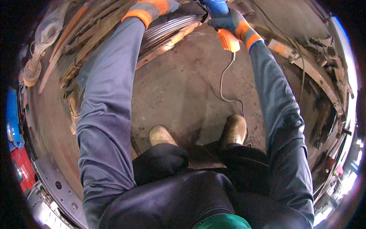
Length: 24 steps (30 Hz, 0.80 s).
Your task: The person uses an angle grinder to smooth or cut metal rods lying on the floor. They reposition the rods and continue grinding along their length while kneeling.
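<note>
My right hand (230, 23), in a grey, blue and orange work glove, is wrapped round a corded power tool (228, 40) near the top of the view. The tool has a blue body and an orange rear end. Its working head is cut off by the upper edge, so its exact kind does not show. My left hand (162, 7), gloved alike, reaches to the top edge left of the tool. It is above a bundle of metal rods (171, 27); its fingers are mostly hidden, and I cannot make out whether it touches anything.
The tool's cable (222, 84) runs down past my right boot (234, 128). Long metal bars (93, 40) lie at the left, near a pale bag-like object (49, 28). A curved metal beam (316, 74) with scrap pieces lines the right. A holed metal plate (57, 185) is at lower left.
</note>
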### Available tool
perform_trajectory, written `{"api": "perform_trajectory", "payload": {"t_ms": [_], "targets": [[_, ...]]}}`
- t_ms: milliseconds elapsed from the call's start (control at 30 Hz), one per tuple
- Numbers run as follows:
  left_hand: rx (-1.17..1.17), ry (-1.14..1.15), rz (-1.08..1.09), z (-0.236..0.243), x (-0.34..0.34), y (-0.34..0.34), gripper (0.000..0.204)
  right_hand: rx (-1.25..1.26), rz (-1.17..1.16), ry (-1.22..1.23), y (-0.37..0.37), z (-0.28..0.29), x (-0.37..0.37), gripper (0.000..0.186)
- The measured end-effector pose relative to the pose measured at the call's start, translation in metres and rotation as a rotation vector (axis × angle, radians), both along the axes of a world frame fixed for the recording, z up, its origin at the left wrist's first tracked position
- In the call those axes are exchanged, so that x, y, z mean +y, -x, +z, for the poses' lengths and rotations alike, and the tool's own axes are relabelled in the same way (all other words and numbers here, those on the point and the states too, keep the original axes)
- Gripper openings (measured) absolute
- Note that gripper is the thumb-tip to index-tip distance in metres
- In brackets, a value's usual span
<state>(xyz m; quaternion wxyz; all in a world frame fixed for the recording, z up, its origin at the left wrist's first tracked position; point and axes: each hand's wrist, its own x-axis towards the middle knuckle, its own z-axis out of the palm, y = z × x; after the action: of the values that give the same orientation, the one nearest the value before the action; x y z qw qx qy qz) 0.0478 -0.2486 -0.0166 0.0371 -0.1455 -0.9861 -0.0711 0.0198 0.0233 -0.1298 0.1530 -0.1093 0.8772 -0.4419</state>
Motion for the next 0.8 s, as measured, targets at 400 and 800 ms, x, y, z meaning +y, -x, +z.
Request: {"api": "perform_trajectory", "payload": {"t_ms": [400,800], "targets": [[-0.202,-0.254,0.02,-0.01,0.029,0.012,0.042,0.082,-0.064,-0.132,-0.019,0.031,0.017,0.044],[-0.179,-0.136,0.08,-0.058,-0.008,0.064,0.035,0.025,-0.194,-0.392,0.001,0.038,-0.007,0.054]]}}
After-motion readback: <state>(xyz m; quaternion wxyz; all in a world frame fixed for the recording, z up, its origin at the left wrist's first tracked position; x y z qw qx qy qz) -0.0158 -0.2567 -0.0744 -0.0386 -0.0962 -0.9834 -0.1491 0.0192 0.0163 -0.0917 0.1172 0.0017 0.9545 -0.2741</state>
